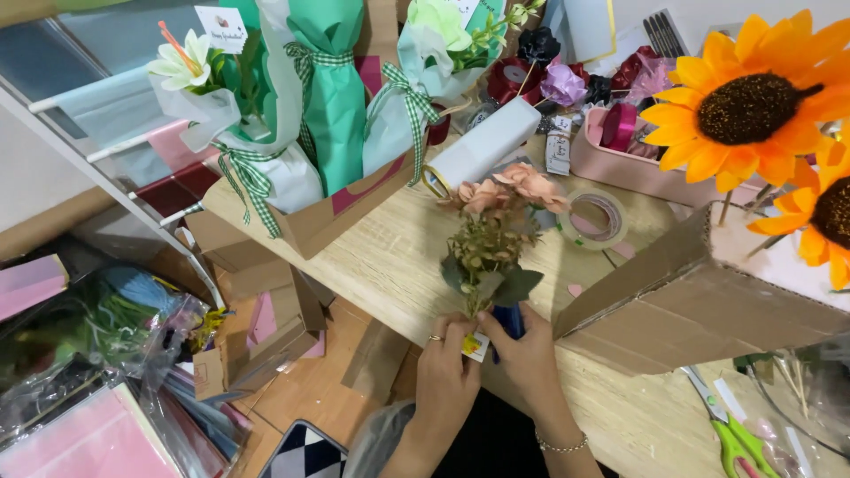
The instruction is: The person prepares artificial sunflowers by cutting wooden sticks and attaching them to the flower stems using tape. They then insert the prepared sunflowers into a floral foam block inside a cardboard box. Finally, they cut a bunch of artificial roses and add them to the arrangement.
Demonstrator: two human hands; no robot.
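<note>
A cluttered wooden tabletop [390,265]: a cardboard box [691,292] at right crowds both hands [447,372] [527,354], fingers closed around a small pink-flowered bouquet [496,230], apparently also gripping a blue tool [509,320].

Florist's craft workspace, wrapped bouquets [301,115] in a box, ribbon rolls [567,80], tape [595,218], wrapping sheets [80,434]

Both hands raised together, fingers pinched; left hand [445,373]; right hand [526,354]
</note>
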